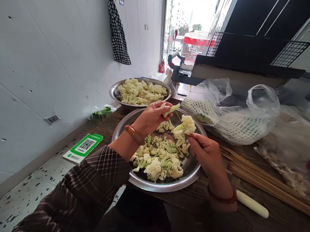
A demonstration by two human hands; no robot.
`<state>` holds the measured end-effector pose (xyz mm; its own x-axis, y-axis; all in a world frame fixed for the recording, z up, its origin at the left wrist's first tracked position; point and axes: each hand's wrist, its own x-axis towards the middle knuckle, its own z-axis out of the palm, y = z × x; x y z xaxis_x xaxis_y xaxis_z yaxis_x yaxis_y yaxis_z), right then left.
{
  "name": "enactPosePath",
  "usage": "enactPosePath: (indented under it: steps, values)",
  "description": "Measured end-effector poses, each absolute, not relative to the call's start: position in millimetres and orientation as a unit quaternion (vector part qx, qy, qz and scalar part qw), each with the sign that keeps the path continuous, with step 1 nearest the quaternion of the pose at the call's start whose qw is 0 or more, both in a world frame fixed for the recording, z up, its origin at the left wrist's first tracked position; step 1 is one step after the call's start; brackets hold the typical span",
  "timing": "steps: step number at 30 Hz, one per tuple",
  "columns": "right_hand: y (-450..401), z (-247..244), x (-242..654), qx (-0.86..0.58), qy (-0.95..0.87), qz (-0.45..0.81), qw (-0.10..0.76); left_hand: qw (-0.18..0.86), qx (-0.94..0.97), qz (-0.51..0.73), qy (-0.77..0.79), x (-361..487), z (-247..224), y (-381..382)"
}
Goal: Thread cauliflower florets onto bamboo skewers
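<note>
My left hand (153,117) pinches a cauliflower floret (172,110), its pale green stem pointing right, above the near metal bowl (162,188). To the right, my right hand (202,148) is closed on a thin wooden skewer (178,116) that carries cauliflower pieces (188,125); part of the skewer is hidden by them. Its upper end shows between the two hands. Below, loose cauliflower florets (164,161) lie in the near bowl, and both hands are over it.
Behind stands a second metal bowl (112,91) of cauliflower. Plastic bags (240,122) with net-wrapped produce sit at the right. Bare skewers (262,178) and a pale handle (252,204) lie on the dark table (190,211). A green QR card (85,146) is at the left.
</note>
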<state>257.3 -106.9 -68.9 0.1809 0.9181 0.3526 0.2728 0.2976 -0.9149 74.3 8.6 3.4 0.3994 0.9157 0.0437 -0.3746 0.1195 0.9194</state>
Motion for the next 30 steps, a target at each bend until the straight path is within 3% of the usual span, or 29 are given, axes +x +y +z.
enactPosePath:
  steps: [18, 30]
  values:
    - [-109.0, -65.0, 257.1, -0.526, -0.578, 0.282, 0.556, 0.656, 0.508, 0.478, 0.288, 76.5, 3.1, 6.3]
    - [-108.4, -65.9, 257.4, -0.529, -0.580, 0.260, 0.563, 0.549, 0.627, 0.482, 0.271, 76.3, -2.3, 6.5]
